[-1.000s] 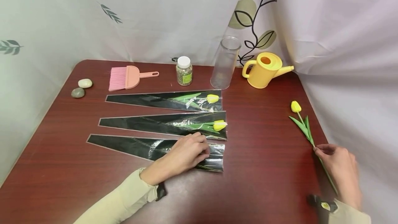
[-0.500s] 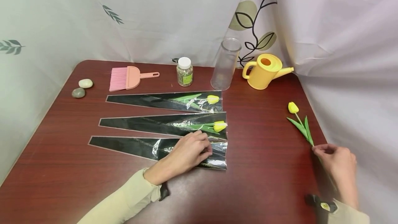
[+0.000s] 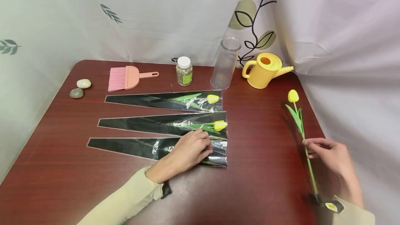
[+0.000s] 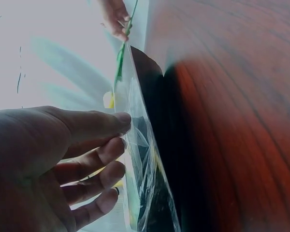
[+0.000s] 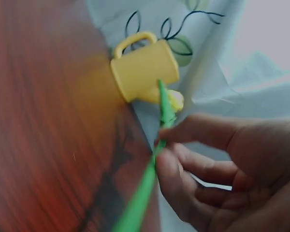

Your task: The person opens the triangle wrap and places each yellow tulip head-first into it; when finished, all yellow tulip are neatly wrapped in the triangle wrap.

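My right hand (image 3: pixel 335 159) pinches the green stem of a yellow tulip (image 3: pixel 293 96) between thumb and fingertips, over the table's right side. In the right wrist view the stem (image 5: pixel 142 193) runs up past my fingertips to the bloom. My left hand (image 3: pixel 192 148) is at the nearest black-and-clear flower sleeve (image 3: pixel 125 146), its thumb and index finger pinching the clear film (image 4: pixel 137 125) near the wide end. No flower shows in that sleeve. Just beyond lie a middle sleeve (image 3: pixel 125 123) and a far sleeve (image 3: pixel 134 100), each with a yellow tulip inside.
Along the back stand a jar of granules (image 3: pixel 184 72), a clear cylinder vase (image 3: pixel 225 63) and a yellow watering can (image 3: pixel 264 72). A pink brush (image 3: pixel 131 77) and two stones (image 3: pixel 80 88) lie at the back left. A white curtain (image 3: pixel 353 79) borders the table.
My right hand has moved left and slightly up with the tulip, bringing it off the table's right edge. My left hand stays nearly put, while the near sleeve's wide end has shifted slightly upward.
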`<state>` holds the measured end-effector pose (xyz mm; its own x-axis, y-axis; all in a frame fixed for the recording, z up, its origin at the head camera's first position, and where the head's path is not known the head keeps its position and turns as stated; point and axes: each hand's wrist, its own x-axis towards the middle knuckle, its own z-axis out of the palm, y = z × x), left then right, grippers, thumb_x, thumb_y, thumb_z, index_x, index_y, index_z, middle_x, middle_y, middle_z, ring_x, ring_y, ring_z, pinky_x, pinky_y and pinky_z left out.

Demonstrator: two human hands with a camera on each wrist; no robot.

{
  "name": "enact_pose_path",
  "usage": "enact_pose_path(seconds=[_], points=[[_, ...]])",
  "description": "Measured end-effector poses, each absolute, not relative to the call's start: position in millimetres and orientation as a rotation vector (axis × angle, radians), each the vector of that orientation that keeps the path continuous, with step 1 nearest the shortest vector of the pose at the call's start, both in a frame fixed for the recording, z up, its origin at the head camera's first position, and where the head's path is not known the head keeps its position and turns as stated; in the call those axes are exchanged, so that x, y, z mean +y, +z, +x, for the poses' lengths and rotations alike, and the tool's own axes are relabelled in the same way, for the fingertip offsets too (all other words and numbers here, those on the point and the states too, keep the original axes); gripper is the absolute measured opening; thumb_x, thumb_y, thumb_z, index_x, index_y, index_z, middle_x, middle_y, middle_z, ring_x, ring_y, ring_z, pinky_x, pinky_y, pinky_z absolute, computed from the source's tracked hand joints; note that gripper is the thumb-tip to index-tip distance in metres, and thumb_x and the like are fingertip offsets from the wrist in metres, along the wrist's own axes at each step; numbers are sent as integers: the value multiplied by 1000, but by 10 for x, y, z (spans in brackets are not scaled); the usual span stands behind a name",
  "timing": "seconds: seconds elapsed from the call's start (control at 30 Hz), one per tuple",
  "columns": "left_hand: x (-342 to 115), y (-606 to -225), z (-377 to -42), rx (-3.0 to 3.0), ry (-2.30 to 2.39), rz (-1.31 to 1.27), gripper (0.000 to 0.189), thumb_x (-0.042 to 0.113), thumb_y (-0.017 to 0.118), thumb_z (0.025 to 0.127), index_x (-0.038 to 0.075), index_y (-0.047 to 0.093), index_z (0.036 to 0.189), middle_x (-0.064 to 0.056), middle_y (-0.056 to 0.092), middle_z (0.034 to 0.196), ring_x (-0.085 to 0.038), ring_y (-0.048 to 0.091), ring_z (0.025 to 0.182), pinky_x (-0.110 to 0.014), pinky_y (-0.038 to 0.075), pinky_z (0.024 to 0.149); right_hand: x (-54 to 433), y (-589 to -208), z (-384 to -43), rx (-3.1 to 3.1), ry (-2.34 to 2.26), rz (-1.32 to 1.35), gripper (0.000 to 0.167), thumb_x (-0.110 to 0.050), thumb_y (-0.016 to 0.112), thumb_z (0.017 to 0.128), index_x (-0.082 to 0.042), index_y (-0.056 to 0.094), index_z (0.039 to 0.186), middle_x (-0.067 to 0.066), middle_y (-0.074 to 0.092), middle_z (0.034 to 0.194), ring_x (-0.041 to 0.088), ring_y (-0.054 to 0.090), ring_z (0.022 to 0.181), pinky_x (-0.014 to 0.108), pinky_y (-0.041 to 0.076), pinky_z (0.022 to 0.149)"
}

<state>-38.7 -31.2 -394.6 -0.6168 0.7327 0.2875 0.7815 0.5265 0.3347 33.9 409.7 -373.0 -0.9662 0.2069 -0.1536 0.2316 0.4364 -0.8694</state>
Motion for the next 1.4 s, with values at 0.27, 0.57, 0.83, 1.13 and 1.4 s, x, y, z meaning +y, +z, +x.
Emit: enact_pose_path(seconds=[0.27,0.57,0.83,1.13,1.4], points=[[-307,-3942,-411,-2667,-658,-1308,7,21,76,86,22,70,82,12,58,85,-11,51,83,-30,45,74,3804,-3850,338,1882,-2483,240,20,8,50,97,6,70,102,15,72,93,24,72,83,32,56,71],[-278,-3958,-447,-2636,-703,-1288,6,20,76,86,20,71,83,9,57,85,-13,52,85,-31,45,76,3367,-3981,512,1863,-2624,569,15,0,61,95,6,71,105,14,73,91,20,72,78,26,56,64],[-237,-3943,-454,-2626,-680,-1297,6,21,75,87,21,70,82,9,57,86,-13,52,86,-31,45,75,2682,-4149,517,1894,-2508,862,15,-10,72,89,2,73,98,11,73,86,16,69,67,26,54,57],[-155,-3895,-435,-2612,-629,-1321,8,20,71,89,19,70,82,9,56,85,-13,52,87,-33,46,79,1989,-4114,417,1613,-2288,926,17,-21,76,87,-5,72,84,-4,55,56,0,35,35,15,25,36],[-143,-3952,-425,-2615,-578,-1333,11,21,70,90,20,67,79,8,56,87,-14,50,87,-33,45,78,1972,-4092,364,1451,-2158,752,21,-23,65,95,-5,71,105,-7,52,61,-1,32,36,13,26,37]])
